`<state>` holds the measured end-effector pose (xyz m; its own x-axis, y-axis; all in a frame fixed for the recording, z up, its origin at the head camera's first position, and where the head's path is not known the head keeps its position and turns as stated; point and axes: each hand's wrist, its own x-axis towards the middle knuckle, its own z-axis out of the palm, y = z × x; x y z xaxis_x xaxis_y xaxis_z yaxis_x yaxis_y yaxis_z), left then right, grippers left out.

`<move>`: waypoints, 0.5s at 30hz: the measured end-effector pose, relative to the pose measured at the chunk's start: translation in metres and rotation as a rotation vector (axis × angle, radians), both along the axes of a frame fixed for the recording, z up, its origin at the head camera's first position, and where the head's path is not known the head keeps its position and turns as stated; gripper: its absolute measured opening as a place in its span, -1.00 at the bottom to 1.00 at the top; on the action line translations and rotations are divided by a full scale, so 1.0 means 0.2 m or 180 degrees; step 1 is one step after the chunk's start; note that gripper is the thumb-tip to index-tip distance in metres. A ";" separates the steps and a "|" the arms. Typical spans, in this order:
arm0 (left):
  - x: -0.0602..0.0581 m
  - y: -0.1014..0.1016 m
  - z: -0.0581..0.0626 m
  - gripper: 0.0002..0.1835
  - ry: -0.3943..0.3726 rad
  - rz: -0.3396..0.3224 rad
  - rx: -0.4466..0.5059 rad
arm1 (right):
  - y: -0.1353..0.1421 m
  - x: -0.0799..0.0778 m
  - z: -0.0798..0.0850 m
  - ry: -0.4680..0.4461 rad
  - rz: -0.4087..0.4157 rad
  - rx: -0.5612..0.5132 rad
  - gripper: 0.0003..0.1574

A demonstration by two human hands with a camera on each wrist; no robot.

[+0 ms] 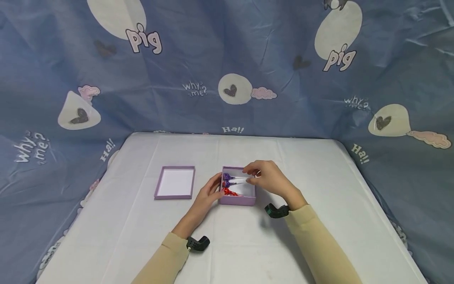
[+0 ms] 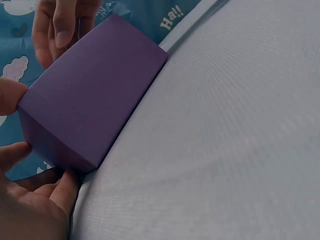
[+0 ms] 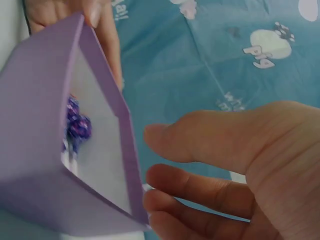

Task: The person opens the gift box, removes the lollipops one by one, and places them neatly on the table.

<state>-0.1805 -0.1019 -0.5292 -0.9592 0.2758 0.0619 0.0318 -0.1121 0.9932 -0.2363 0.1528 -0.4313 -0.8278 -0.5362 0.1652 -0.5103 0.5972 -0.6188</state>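
Observation:
A purple box (image 1: 237, 201) with a white inside stands uncovered on the table. Lollipops in purple wrappers (image 1: 227, 178) and red wrappers (image 1: 230, 192) lie in it, their sticks pointing right. My left hand (image 1: 205, 197) grips the box's left end, thumb at the near corner and fingers along the side wall. Over the box's right end is my right hand (image 1: 269, 177), fingers bent a little. In the right wrist view the right thumb (image 3: 185, 137) stands apart from the fingers, and I see nothing between them. Part of the contents is hidden behind the box wall there.
To the left of the box lies its purple-rimmed lid (image 1: 175, 182), white inside facing up. A white cloth (image 1: 124, 236) covers the table. Behind and at both sides hangs a blue printed curtain (image 1: 198, 114). Each wrist wears a black camera band (image 1: 198, 243).

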 end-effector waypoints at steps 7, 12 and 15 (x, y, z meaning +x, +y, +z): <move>-0.01 0.00 0.00 -0.27 0.0007 -0.0047 0.0035 | -0.08 -0.01 -0.05 -0.0133 0.0224 0.0068 -0.67; 0.00 0.00 0.00 -0.27 0.0015 -0.0063 0.0042 | -0.13 -0.01 -0.09 -0.0230 0.0304 0.0235 -0.69; 0.00 0.00 0.01 -0.26 0.0023 -0.0064 0.0031 | -0.15 -0.01 -0.11 -0.0225 0.0393 0.0319 -0.69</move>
<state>-0.1808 -0.1023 -0.5282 -0.9531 0.2942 0.0716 0.0367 -0.1224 0.9918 -0.2393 0.1225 -0.4533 -0.7622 -0.6455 0.0495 -0.5410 0.5931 -0.5962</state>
